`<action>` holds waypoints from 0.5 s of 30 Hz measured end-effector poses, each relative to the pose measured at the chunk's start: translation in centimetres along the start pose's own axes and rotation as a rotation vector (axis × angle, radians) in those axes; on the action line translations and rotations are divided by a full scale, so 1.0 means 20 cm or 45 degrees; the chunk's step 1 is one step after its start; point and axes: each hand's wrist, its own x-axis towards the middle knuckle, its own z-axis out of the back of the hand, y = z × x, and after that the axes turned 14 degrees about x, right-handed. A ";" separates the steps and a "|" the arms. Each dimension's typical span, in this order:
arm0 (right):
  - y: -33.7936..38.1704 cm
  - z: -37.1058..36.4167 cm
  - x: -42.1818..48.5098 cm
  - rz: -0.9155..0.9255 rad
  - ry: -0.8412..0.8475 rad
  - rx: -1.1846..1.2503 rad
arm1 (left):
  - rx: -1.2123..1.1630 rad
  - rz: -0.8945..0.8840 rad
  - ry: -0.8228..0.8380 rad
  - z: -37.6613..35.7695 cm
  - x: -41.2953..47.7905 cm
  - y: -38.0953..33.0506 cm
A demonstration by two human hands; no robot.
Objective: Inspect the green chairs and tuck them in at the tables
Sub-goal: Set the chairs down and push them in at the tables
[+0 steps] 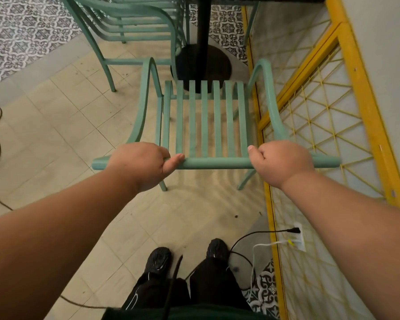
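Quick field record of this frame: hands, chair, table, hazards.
left hand: closed on top rail of the near green chair
right hand: closed on same rail
table: black pedestal base just past the seat front
second chair: left of the pedestal
hazards: black cable near feet; yellow lattice frame close on chair's right

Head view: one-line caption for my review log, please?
Left hand and right hand grip green chair's top rail, facing black table pedestal.
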 end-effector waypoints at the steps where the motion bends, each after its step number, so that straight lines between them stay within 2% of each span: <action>1: -0.01 0.01 0.03 -0.010 -0.006 -0.001 | 0.002 -0.004 -0.008 0.01 0.03 0.00; 15: -0.10 0.12 0.37 0.002 -0.074 -0.026 | 0.030 -0.023 -0.095 0.09 0.42 0.05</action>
